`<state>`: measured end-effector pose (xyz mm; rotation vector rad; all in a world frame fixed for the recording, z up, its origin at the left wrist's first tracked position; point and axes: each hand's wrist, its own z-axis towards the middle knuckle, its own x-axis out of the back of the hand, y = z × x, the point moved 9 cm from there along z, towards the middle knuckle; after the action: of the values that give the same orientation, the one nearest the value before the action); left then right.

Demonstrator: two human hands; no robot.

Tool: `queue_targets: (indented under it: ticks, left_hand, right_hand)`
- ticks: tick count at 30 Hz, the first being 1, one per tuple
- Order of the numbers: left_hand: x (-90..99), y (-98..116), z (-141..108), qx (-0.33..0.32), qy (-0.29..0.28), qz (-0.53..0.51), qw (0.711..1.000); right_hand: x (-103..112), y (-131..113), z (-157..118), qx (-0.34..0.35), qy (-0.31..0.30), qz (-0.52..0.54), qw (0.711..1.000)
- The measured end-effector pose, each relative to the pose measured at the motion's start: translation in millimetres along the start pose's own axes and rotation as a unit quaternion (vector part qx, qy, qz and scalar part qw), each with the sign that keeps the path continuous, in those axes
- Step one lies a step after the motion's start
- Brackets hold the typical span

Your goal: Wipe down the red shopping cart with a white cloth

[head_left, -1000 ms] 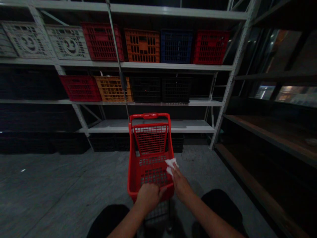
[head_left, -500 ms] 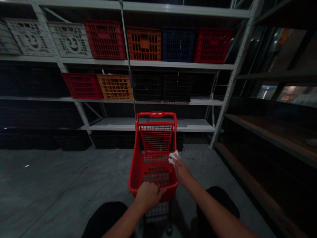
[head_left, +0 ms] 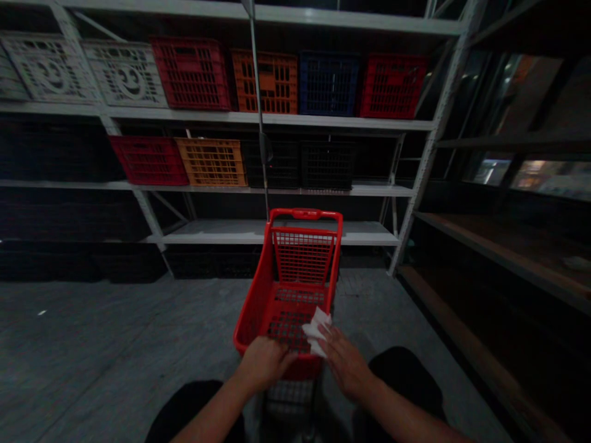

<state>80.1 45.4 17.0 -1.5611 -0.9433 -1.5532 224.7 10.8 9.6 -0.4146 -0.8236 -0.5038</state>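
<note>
A small red shopping cart [head_left: 252, 301] stands between my knees, its handle bar at the far end and a thin pole rising from its left side. My left hand [head_left: 265, 362] grips the near rim of the basket, with the fingers curled over the edge. At the near right corner, my right hand [head_left: 344, 360] presses a crumpled white tissue [head_left: 316, 331] against the rim. The tissue sticks out past the fingertips over the inside of the basket. Through the grid floor of the basket, dark ground shows.
Ahead stands a light metal shelf rack [head_left: 323, 121] with red, orange, blue, white and black crates, including an orange crate [head_left: 265, 80] and a yellow crate [head_left: 212, 161]. To the right is a dark shelf unit [head_left: 498, 246] with wooden boards. Grey concrete floor [head_left: 115, 344] lies around the cart.
My right hand has drawn the tissue nearer along the right rim to the near corner. The cart has turned slightly, its handle end shifting right. My left hand keeps its hold on the rim.
</note>
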Motion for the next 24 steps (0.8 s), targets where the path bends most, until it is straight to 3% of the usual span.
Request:
queue_targets:
  ticks: [4, 6, 9, 14, 16, 19, 24]
  left_hand:
    - [-2.9, -5.7, 1.8, -0.007, -0.004, -0.002, 1.000]
    - [-4.1, -9.5, 2.5, -0.013, -0.001, 0.006, 1.000]
    - [-5.0, -20.7, 3.0, -0.015, 0.005, 0.015, 1.000]
    - [-0.9, -40.7, 5.2, -0.029, 0.022, 0.003, 0.999]
    - [2.8, -42.9, 6.7, -0.047, 0.034, -0.008, 0.998]
    - [6.6, -43.9, 8.3, -0.063, 0.041, -0.028, 0.997]
    - [9.5, -50.5, 7.6, -0.058, 0.037, -0.040, 0.997]
  right_hand:
    - [13.2, 62.3, 39.0, -0.042, 0.023, -0.038, 0.998]
    - [17.3, 73.6, 49.3, -0.066, 0.049, -0.042, 0.996]
    - [11.2, 51.2, 44.4, -0.076, 0.043, -0.021, 0.996]
    - [-8.2, -27.7, 19.2, 0.006, -0.036, 0.021, 0.999]
    - [-8.5, -35.0, 21.5, 0.028, -0.048, 0.022, 0.998]
    - [-2.5, -8.2, 42.6, 0.035, -0.041, 0.011, 0.998]
    - [17.0, 89.3, 85.1, -0.049, 0.007, -0.050, 0.997]
